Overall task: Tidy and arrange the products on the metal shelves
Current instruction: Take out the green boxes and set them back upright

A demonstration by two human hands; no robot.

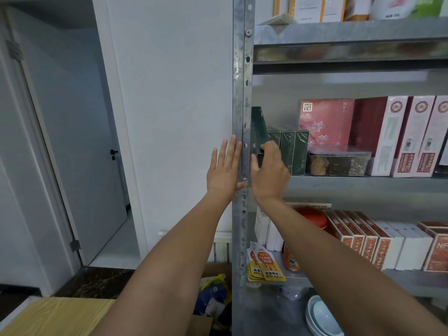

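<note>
Curling fingers over a low dark green cardboard box (261, 158), thumb on its near side, the right hand (271, 172) is pinching it at the left end of the grey metal middle shelf (363, 184). The perforated steel upright post (242, 93) is rising at the shelf's left edge. Taller dark green boxes (294, 151) are standing right of the held one. The left hand (225, 170), arm outstretched, is lying flat, fingers straight, against the post.

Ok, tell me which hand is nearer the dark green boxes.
Right. The right hand is among the green boxes, fingers curled on one; the left hand lies flat on the metal upright, left of them.
</note>
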